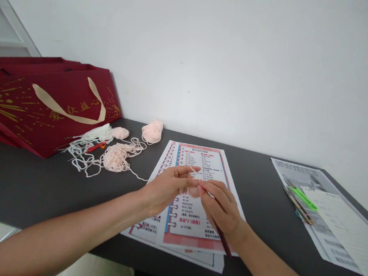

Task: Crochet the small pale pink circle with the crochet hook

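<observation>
**Pale Yarn Piece Held Above Printed Sheets**

Tangled pink yarn [115,157] and red bags [55,106] occupy the surface's [71,197] left; printed sheets [191,239] lie beneath the hands. The left hand's [164,188] fingers pinch the pale yarn piece [193,192]; the right hand's [222,207] grip a dark-red-handled tool [222,238]. Fingers partly hide the piece; the tool's tip is indistinct.

So our dark table's got tangled yarn [116,157], printed sheets [195,234], more papers [343,218] and some red bags [51,106] on it.
</observation>
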### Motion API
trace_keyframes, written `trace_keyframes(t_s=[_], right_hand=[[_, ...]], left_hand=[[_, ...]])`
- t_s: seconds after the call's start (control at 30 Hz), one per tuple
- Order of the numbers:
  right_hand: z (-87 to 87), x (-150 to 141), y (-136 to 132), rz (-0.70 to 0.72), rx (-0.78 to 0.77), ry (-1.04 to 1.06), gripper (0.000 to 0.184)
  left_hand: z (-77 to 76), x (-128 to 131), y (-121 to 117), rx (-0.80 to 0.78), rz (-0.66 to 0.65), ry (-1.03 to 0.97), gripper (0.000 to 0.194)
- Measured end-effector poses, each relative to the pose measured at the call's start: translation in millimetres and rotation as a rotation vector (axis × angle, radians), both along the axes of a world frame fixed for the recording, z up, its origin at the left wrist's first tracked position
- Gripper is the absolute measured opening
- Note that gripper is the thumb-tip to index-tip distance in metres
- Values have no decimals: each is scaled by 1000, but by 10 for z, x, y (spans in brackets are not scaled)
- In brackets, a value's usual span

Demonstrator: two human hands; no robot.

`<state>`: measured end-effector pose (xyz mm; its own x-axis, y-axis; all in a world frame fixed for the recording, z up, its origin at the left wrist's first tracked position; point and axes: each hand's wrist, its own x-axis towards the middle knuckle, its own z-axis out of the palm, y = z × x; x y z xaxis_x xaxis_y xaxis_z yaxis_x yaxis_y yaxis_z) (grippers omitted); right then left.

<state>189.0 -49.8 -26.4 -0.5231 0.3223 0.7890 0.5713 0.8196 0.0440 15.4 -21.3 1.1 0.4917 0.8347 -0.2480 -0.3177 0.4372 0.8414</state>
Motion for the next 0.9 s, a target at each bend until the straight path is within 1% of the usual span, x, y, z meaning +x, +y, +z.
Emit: trace_keyframes(t_s=[0.03, 0.07, 0.1, 0.13, 0.23, 0.33, 0.37, 0.43, 0.5, 0.53, 0.57, 0.6, 0.7, 0.73, 0.77, 0.83, 0.9], right_hand=[[4, -30, -20, -42, 0, -15, 25], [8, -65, -44, -95, -37, -16, 24], [13, -101, -68, -128, -87, 18, 23], [16, -134, -91, -125, -145, 79, 23], [25, -196, -134, -63, -320, 377, 20], [35, -204, -111, -78, -587, 715, 11], [38, -201, -89, -59, -692, 824, 8], [44, -190, -40, 31, -886, 1023, 5], [50, -172, -7, 119, -988, 1144, 5], [54, -160, -4, 125, -996, 1140, 5], [59, -145, -12, 105, -973, 1085, 5], [66, -128, -28, 69, -913, 988, 5], [88, -83, -100, -6, -610, 607, 15], [97, -74, -120, -3, -526, 512, 19], [106, -68, -133, 7, -474, 451, 21], [126, -65, -138, 7, -471, 449, 21], [143, -63, -122, -16, -537, 551, 15]], left_hand=[[-12, 13, -8, 10, 36, -7, 45], [-25, 27, -13, 39, 79, -6, 46], [-38, 39, -15, 81, 108, 6, 47], [-48, 49, -13, 136, 134, 30, 48], [-62, 54, 16, 301, 180, 134, 51], [-66, 29, 56, 384, 203, 212, 51], [-70, 18, 66, 413, 208, 240, 51], [-81, -2, 79, 497, 223, 320, 49], [-89, -19, 82, 595, 242, 415, 45], [-90, -26, 81, 635, 251, 457, 43], [-88, -31, 80, 663, 258, 486, 42], [-83, -36, 79, 679, 261, 503, 41], [-61, -45, 79, 693, 253, 505, 40], [-55, -47, 81, 695, 247, 506, 40], [-50, -50, 83, 700, 242, 511, 39], [-46, -57, 87, 716, 240, 529, 38], [-45, -67, 93, 738, 238, 553, 32]])
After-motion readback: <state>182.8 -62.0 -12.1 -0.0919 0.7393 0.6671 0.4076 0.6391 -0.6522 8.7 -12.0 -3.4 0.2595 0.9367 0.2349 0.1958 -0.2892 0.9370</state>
